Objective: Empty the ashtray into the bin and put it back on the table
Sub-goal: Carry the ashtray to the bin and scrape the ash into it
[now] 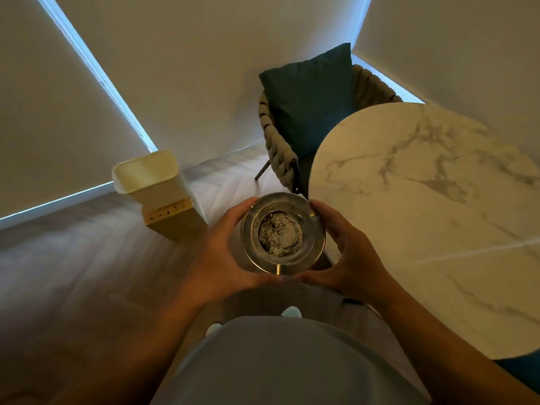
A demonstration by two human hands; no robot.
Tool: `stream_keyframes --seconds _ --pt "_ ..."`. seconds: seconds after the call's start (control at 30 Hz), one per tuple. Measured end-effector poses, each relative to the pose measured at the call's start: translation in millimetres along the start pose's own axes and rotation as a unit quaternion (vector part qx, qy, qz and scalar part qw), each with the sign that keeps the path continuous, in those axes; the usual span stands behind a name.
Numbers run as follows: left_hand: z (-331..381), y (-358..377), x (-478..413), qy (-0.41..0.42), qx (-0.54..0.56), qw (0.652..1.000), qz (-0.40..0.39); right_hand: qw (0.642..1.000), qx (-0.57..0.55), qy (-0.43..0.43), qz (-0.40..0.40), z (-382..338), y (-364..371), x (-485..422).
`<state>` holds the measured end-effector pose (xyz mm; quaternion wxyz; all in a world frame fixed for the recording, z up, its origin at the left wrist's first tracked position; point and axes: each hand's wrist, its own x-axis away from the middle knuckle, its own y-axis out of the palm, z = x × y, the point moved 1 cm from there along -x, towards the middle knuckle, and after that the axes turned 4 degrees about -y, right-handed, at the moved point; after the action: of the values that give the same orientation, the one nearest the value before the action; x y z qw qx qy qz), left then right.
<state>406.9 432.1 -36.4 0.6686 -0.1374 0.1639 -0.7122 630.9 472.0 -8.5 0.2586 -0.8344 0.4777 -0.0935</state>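
Both hands cup a round metal ashtray (pixel 283 233) full of grey ash: left hand (pixel 222 252) and right hand (pixel 350 252) grasping its rim, just beside the round white marble desk (pixel 438 200), near the cream rectangular bin (pixel 157 194).

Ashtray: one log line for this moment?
ashtray: full, level | left hand, right hand: both gripping | bin: open, on floor | table: beside

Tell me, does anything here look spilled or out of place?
Nothing stands out. The ashtray is level between both hands, ash still inside, none visibly spilled. The bin stands upright on the floor, open.
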Motion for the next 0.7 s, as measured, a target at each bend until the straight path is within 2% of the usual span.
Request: stream_keyframes --seconds 0.17,0.37,0.7 --pt "-23 -50 31 -0.010 0.010 0.999 0.048 0.998 0.019 -0.030 -0.046 -29 49 -29" --pt "-64 -111 78 -0.050 -0.004 0.994 0.093 0.995 0.021 -0.022 -0.098 -66 121 -51" --pt "-103 -190 138 -0.086 -0.033 0.980 0.177 0.985 0.022 -0.055 -0.164 -112 216 -88"
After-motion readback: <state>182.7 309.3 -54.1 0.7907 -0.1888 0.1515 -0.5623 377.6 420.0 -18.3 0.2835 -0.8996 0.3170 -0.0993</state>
